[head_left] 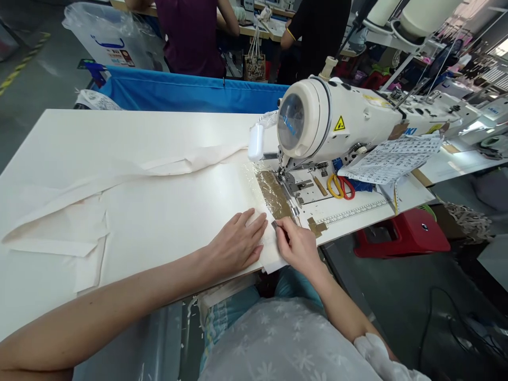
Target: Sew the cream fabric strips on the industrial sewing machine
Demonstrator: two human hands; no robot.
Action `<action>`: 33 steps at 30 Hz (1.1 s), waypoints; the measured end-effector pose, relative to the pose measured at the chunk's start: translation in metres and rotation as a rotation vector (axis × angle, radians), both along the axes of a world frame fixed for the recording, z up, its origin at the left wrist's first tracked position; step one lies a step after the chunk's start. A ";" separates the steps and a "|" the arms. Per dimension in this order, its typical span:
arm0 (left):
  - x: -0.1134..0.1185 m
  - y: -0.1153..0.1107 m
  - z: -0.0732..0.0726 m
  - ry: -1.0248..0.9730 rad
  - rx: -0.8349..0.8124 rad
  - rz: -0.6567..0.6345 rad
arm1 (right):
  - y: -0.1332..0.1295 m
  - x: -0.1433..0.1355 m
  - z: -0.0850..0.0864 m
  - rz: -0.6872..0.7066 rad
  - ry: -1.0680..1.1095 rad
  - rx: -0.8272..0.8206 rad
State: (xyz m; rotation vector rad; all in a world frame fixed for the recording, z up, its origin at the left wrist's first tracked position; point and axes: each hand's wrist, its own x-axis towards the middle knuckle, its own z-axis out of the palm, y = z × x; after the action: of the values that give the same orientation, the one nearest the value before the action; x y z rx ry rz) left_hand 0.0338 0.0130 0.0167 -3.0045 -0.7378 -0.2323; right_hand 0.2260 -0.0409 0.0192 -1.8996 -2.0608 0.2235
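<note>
My left hand [240, 241] lies flat with stretched fingers on white fabric [256, 214] at the table's front edge. Beside it, my right hand [296, 243] is closed in a pinch. A small dark grey piece [274, 225], perhaps metal, pokes out at its fingertips over the fabric; its kind is too small to tell. The fabric's long strip [166, 168] runs left to a folded end [59, 233]. Just beyond my hands stands a white sewing machine [329, 119], its needle area [281, 172] behind a brown taped patch [273, 193].
Scissors [340, 187] with yellow and red handles lie on the machine bed, near a printed paper sheet [392, 159]. A blue cloth trough [178, 90] borders the table's far side. A red stool [405, 235] stands at right. Two people [190, 37] sit beyond.
</note>
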 end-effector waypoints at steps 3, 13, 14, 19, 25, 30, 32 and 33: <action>0.000 -0.001 0.001 0.040 0.015 -0.009 | 0.001 -0.001 0.000 0.002 -0.016 -0.013; -0.001 -0.003 0.003 0.060 0.021 -0.016 | 0.004 -0.004 0.000 0.046 -0.054 0.004; -0.001 -0.003 0.003 0.057 0.021 -0.015 | 0.003 -0.002 0.002 0.058 -0.071 0.005; -0.002 -0.003 0.005 0.053 0.027 -0.011 | -0.021 0.014 0.009 0.099 -0.076 -0.017; -0.002 0.000 0.006 -0.007 0.035 0.005 | -0.029 0.020 0.008 0.074 -0.047 -0.013; 0.002 -0.001 0.000 -0.060 0.032 -0.087 | -0.003 0.008 0.005 0.088 -0.085 -0.030; 0.003 -0.002 -0.003 -0.058 0.030 -0.090 | 0.004 0.005 0.005 0.098 -0.091 -0.044; 0.003 -0.003 -0.005 -0.058 0.036 -0.086 | 0.006 0.005 0.005 0.102 -0.090 -0.049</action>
State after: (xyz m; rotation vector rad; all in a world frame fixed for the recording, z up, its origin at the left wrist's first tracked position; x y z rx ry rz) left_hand 0.0365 0.0098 0.0118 -3.0101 -0.6018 -0.3338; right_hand 0.2308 -0.0350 0.0246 -1.8667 -2.2333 0.2179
